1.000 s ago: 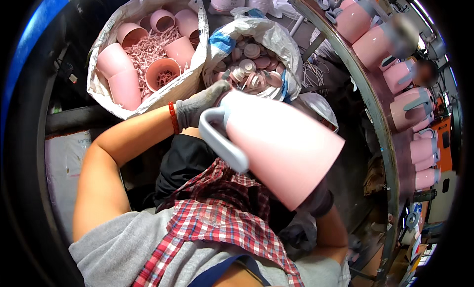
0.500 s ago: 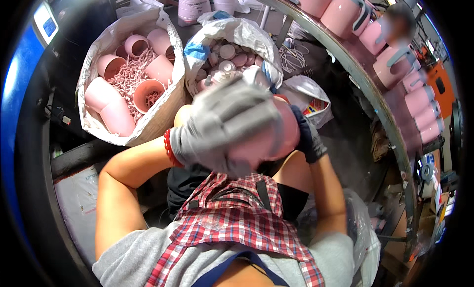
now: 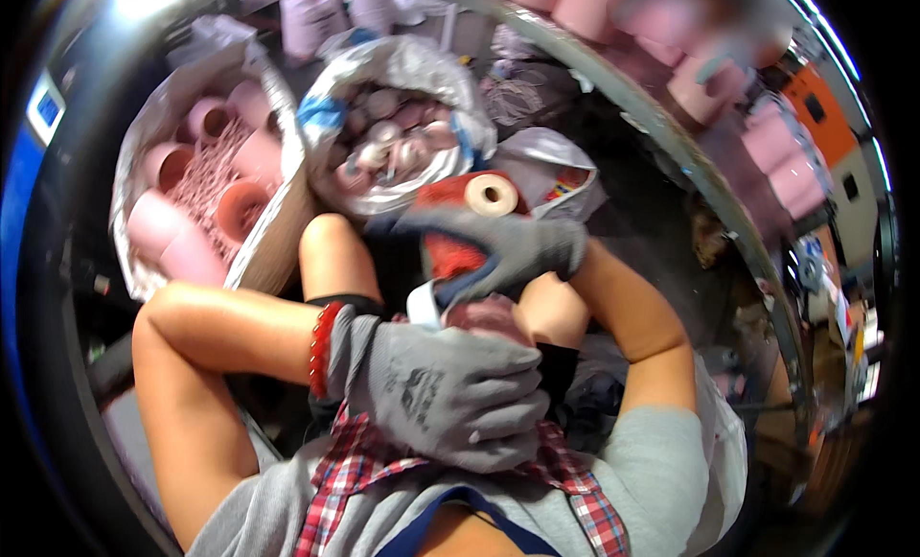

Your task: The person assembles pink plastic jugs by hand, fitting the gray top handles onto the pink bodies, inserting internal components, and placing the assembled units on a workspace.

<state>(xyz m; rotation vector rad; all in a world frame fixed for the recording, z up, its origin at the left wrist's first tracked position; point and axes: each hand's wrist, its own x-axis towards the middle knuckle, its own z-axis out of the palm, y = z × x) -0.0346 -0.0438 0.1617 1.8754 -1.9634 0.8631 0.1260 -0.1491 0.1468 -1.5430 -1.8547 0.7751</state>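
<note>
Pink jug [image 3: 489,317], mostly hidden, between the knees [image 3: 335,255]; left hand [image 3: 450,394] clamped over it, right hand [image 3: 522,250] beside, thumb and fingers parted. Risk: a slip or drop, should the lone gloved grip slacken.

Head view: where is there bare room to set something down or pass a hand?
The dark floor between the small plastic bag and the bench edge looks bare. So does a strip of bench top between that edge and the pink jugs. Crowded: both sacks of pink parts, and before the plaid apron, where left hand and right hand are close together.
</note>
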